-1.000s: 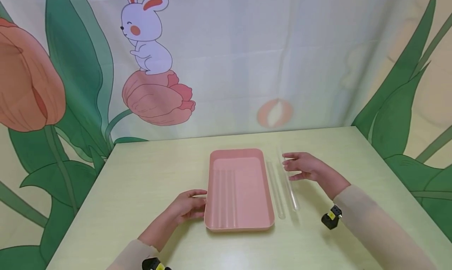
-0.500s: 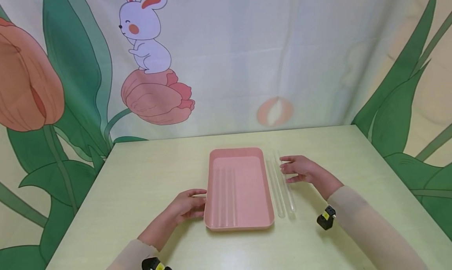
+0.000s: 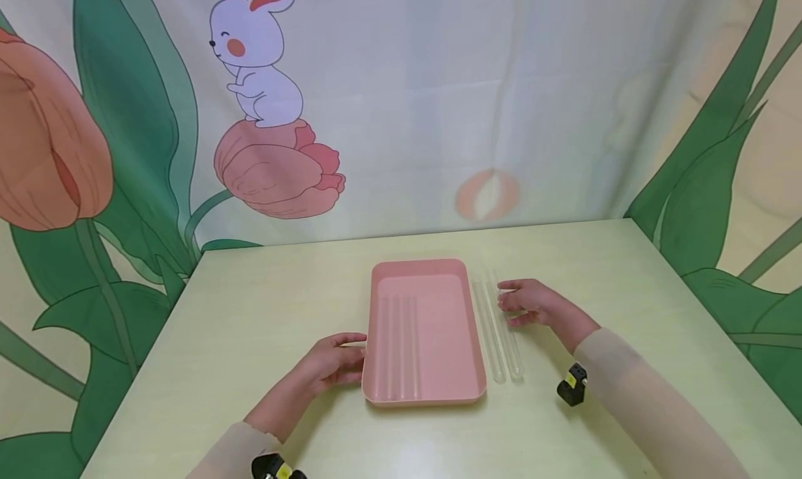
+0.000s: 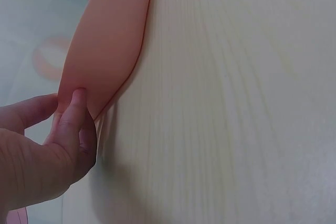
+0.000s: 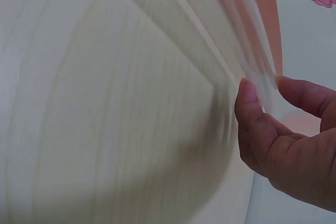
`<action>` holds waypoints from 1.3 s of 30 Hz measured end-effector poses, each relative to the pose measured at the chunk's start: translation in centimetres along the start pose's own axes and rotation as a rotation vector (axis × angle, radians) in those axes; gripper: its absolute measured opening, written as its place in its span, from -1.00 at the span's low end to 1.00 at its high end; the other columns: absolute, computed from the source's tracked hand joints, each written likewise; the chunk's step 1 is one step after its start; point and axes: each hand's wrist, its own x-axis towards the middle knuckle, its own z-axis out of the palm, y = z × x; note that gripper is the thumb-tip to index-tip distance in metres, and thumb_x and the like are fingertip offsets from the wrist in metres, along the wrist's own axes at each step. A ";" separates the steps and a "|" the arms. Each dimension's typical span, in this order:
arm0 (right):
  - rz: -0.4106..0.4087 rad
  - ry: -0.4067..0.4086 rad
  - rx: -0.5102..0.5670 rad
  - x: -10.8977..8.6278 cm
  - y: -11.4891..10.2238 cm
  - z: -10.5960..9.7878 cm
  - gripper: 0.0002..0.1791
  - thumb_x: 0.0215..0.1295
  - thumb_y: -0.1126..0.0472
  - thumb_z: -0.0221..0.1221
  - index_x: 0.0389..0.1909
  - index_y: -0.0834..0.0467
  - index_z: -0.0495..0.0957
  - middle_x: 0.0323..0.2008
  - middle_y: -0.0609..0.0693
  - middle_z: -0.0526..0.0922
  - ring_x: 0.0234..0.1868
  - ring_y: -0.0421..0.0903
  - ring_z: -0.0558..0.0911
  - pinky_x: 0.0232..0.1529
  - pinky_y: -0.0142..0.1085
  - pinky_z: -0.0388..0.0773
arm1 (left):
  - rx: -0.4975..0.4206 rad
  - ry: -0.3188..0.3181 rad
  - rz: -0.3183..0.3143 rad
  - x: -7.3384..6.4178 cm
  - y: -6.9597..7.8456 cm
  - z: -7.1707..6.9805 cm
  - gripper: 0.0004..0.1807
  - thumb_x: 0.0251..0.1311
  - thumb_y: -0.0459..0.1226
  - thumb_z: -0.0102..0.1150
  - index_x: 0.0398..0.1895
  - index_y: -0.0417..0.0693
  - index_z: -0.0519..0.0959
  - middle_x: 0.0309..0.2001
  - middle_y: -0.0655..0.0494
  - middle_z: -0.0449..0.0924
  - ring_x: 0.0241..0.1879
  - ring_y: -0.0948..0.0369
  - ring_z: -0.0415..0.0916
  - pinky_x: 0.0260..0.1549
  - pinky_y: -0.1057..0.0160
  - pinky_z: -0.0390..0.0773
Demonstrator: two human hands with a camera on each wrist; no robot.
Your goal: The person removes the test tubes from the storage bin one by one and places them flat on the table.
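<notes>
A pink tray stands on the pale table, with several clear tubes lying side by side along its left half. My left hand touches the tray's left wall from outside; in the left wrist view its fingertips rest on that wall near the rim. To the right of the tray, one clear tube lies lengthwise. Beside it, my right hand pinches another long clear tube near its far end, between thumb and fingers. The right wrist view shows this tube blurred above the fingertips.
The pale wood-grain table reaches back to a hanging cloth printed with a rabbit and tulips. Each sleeve has a small black device near the wrist, such as the right one.
My right hand has moved slightly left with its tube, which now lies nearly parallel and close to the other loose tube. The left hand and tray have stayed in place.
</notes>
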 end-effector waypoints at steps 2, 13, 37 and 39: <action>0.008 0.004 0.009 0.2 0.1 0.1 -0.30 0.50 0.38 0.05 0.57 0.37 0.04 0.12 0.17 0.52 -0.24 -0.22 0.51 -0.26 -0.37 0.68 | 0.000 -0.004 0.002 0.0 0.0 0.0 -0.49 0.39 -0.44 0.13 0.38 -0.37 0.36 -0.13 -0.01 0.74 -0.26 0.23 0.69 -0.29 0.25 0.78; 0.014 0.007 0.002 0.8 0.7 0.9 -0.28 0.47 0.39 0.07 0.56 0.39 0.04 -0.08 0.04 0.53 -0.23 -0.22 0.50 -0.33 -0.40 0.67 | 0.005 -0.003 0.002 -0.1 0.0 -0.1 -0.48 0.39 -0.43 0.15 0.38 -0.37 0.37 -0.15 -0.01 0.75 -0.25 0.22 0.70 -0.28 0.24 0.78; 0.021 0.044 -0.066 1.0 0.0 2.7 -0.26 0.39 0.47 0.11 0.53 0.44 0.07 -0.04 0.12 0.48 -0.16 -0.13 0.48 -0.38 -0.39 0.68 | 0.004 0.001 0.007 -0.2 -0.1 -0.1 -0.49 0.38 -0.43 0.14 0.38 -0.36 0.37 -0.12 -0.06 0.75 -0.25 0.21 0.70 -0.27 0.22 0.78; 0.019 0.047 -0.079 1.0 -0.1 2.8 -0.27 0.39 0.46 0.11 0.53 0.44 0.08 -0.05 0.12 0.48 -0.17 -0.13 0.48 -0.38 -0.40 0.68 | 0.011 0.012 0.003 -0.2 -0.1 0.0 -0.49 0.38 -0.42 0.15 0.37 -0.35 0.39 -0.10 -0.08 0.75 -0.25 0.20 0.70 -0.27 0.22 0.78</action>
